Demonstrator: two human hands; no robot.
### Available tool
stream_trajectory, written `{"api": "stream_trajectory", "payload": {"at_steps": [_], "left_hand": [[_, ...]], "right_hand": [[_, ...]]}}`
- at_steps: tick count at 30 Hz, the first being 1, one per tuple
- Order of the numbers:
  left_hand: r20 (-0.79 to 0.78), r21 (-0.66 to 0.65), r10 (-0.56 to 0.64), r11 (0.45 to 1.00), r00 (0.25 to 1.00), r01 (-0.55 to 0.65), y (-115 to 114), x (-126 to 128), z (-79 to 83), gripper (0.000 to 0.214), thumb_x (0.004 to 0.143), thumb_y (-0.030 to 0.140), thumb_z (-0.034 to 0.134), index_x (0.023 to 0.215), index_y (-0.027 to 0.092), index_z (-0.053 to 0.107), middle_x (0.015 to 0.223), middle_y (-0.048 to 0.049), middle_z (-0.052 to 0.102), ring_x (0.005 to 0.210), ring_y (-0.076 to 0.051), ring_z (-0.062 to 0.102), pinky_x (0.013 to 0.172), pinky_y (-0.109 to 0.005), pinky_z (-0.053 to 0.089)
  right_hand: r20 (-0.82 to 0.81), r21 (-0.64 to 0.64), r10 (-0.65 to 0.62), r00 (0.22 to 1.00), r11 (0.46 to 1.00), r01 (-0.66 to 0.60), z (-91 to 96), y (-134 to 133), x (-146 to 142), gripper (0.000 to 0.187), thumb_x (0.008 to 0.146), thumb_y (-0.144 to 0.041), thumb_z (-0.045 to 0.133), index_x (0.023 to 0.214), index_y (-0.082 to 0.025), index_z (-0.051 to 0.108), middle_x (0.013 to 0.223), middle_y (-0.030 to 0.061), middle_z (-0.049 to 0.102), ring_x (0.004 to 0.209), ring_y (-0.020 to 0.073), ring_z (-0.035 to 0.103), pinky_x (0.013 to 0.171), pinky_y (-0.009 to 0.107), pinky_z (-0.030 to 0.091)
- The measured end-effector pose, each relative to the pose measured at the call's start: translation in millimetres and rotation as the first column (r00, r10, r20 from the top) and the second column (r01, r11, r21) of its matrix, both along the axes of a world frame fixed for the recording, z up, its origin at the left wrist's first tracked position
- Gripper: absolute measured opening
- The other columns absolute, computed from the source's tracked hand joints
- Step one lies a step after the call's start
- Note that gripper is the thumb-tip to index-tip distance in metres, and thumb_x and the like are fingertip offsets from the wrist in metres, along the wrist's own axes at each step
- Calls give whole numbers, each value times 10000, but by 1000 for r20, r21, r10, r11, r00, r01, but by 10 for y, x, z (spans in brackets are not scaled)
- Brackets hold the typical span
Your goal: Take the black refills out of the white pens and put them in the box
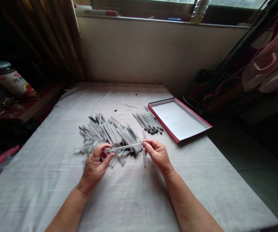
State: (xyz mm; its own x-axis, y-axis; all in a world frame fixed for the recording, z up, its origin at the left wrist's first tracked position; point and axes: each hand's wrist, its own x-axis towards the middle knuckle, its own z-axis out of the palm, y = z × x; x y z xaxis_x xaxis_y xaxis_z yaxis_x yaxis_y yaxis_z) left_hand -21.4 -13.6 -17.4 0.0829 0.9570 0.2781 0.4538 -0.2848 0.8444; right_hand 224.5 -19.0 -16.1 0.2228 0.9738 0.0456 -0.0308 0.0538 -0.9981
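Between my two hands lies a slim, translucent white pen [126, 147], nearly level above the tablecloth. My left hand [93, 170] pinches its left end between thumb and fingers. At the other end, the thumb and fingertips of my right hand [158, 157] are closed on the tip. Just behind is a loose pile of whitish pen barrels and dark, thin parts [112, 133]. Under my right fingers another clear tube [144, 160] lies on the cloth. Farther back, a group of pens with dark ends [148, 120] lies side by side.
A shallow red-edged box lid [164, 125] with a white inside sits right of the pens. The table has a pale cloth [129, 206]. A labelled jar [13, 79] stands on a side surface at left. Hanging pink cloth [269, 61] is at right.
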Motion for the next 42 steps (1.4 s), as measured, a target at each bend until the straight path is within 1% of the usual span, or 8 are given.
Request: {"api": "stream_trajectory", "payload": {"at_steps": [6, 11, 18, 26, 32, 35, 39, 42], "left_hand": [[-59, -34, -32, 999, 998, 30, -5, -35, 51, 329, 908, 496, 508, 897, 191, 630, 655, 5, 604, 552, -120, 555, 537, -216, 452], [-40, 7, -25, 1000, 999, 25, -3, -33, -21, 389, 839, 498, 621, 1083, 196, 610, 831, -22, 663, 613, -120, 604, 608, -227, 496], [-141, 57, -55, 996, 989, 63, 0, -31, 30, 270, 897, 442, 543, 899, 196, 654, 743, -10, 669, 593, -124, 595, 598, -223, 490], [-125, 49, -72, 996, 989, 79, -3, 19, 65, 271, 857, 454, 587, 915, 197, 653, 803, -30, 704, 701, -156, 668, 640, -233, 522], [-121, 30, -52, 998, 991, 56, 25, -58, 108, 338, 916, 461, 492, 772, 191, 635, 606, 9, 602, 579, -136, 573, 572, -224, 470], [-97, 13, -39, 999, 995, 40, 24, -59, 106, 337, 903, 483, 508, 809, 191, 648, 616, 6, 606, 606, -143, 582, 565, -220, 469], [-122, 34, -60, 997, 991, 65, 25, -27, 110, 320, 890, 468, 526, 814, 190, 664, 649, -6, 642, 623, -148, 603, 593, -224, 488], [-159, 39, -78, 996, 984, 85, 30, -7, 112, 330, 894, 463, 512, 811, 186, 672, 708, -29, 688, 650, -156, 634, 637, -236, 506]], "right_hand": [[8, 8, 32, 999, 999, -32, 25, -10, -19, 269, 710, -436, 732, 772, -175, 733, 553, -13, 601, 496, 109, 503, 489, 239, 434], [7, -7, 7, 1000, 1000, -6, 36, -11, -24, 277, 706, -445, 730, 759, -173, 732, 541, -15, 586, 497, 113, 500, 488, 243, 431], [-33, -5, 43, 999, 999, -43, 24, -8, -14, 256, 707, -419, 739, 777, -173, 736, 547, -18, 591, 492, 105, 496, 492, 236, 424], [23, 20, 54, 998, 998, -54, 11, -23, -28, 254, 730, -419, 722, 805, -178, 747, 594, 2, 630, 523, 117, 524, 508, 245, 448], [113, 44, -119, 986, 992, 115, -34, 38, 131, 266, 763, -401, 668, 903, -186, 738, 715, 30, 699, 588, 140, 586, 573, 269, 486], [329, 91, -155, 931, 987, 132, -88, 55, 186, 240, 760, -366, 646, 890, -193, 750, 848, 68, 748, 672, 173, 633, 665, 306, 515], [657, 130, -152, 739, 988, 87, -124, 23, 178, 200, 788, -280, 591, 892, -226, 754, 837, 48, 745, 649, 169, 626, 701, 305, 504], [768, 117, -135, 626, 991, 70, -122, 1, 157, 196, 799, -241, 578, 898, -227, 746, 847, 46, 742, 659, 172, 634, 694, 294, 494]]}}
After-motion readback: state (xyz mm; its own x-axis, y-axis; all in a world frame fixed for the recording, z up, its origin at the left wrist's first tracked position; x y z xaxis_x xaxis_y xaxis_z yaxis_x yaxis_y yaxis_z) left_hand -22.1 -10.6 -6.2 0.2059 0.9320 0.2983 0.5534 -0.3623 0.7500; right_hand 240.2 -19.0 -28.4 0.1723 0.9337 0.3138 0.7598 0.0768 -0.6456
